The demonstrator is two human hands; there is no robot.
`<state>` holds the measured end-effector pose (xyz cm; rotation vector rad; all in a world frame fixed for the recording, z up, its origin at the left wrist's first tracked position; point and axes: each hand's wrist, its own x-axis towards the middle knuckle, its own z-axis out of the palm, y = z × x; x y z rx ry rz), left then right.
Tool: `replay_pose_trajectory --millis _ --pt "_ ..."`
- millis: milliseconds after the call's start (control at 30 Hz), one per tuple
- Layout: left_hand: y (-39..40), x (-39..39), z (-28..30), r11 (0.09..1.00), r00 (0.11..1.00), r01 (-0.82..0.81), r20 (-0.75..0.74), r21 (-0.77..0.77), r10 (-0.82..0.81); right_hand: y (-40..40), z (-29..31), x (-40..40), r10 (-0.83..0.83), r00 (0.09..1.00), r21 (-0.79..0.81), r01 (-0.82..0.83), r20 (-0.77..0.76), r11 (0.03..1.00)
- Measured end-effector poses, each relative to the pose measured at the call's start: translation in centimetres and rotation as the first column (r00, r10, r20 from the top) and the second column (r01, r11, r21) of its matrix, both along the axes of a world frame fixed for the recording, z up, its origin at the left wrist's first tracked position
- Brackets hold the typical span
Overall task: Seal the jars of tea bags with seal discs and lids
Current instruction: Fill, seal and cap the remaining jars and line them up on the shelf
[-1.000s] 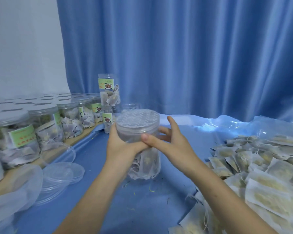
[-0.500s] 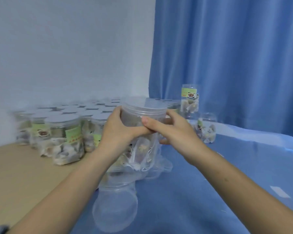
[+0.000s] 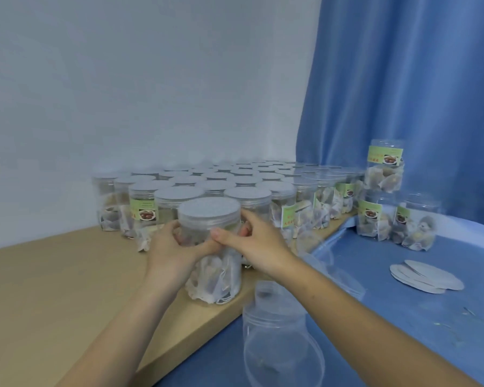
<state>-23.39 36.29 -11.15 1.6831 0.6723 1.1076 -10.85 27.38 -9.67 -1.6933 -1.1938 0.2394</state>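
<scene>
Carried leftward since a second ago, when it was held up over the blue cloth beside the heap of loose tea bags, the clear plastic jar of tea bags [image 3: 213,252] with its flat grey screw lid [image 3: 209,210] now sits low over the tan wooden board [image 3: 53,289], right in front of the block of sealed lidded jars [image 3: 224,185]; whether its base touches the wood cannot be told. Both hands hold it just under the lid. The left hand [image 3: 173,250] wraps its curled fingers round the jar's left side, thumb across the front. The right hand [image 3: 259,244] grips the right side, its thumb meeting the left thumb on the front wall and its fingers curled behind.

A stack of empty clear plastic lids [image 3: 277,331] lies near the board's corner on the blue table cover [image 3: 403,317]. Further right, several round grey seal discs [image 3: 428,276] overlap on the cover. Three labelled jars [image 3: 386,196], one stacked on two, stand before the blue curtain [image 3: 417,93].
</scene>
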Motion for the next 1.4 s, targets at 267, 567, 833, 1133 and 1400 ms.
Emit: replay_pose_trajectory --millis 267,567,833,1133,1400 --pt "-1.5 0.5 -0.6 0.958 0.968 -0.25 0.012 0.144 0.251 0.5 -0.9 0.7 -0.082 0.997 -0.034 0.082 0.007 0.996" --pt "-8.3 7.4 4.6 0.934 0.998 -0.019 -0.047 0.357 0.038 -5.7 3.0 3.0 -0.143 0.99 0.139 0.145 -0.021 0.98" --pt "-17.6 20.2 9.3 0.876 0.952 0.305 -0.143 0.374 -0.27 -17.5 6.3 12.3 -0.427 0.896 0.244 0.445 -0.125 0.862" --pt "-22.1 35.7 6.8 0.758 0.874 0.461 -0.385 0.462 -0.297 -25.7 3.8 23.4 -0.593 0.756 0.186 0.648 -0.278 0.739" --pt "-19.2 46.7 2.8 0.587 0.804 0.546 -0.571 0.598 -0.165 -28.3 -1.0 31.8 -0.708 0.652 0.118 0.753 -0.269 0.648"
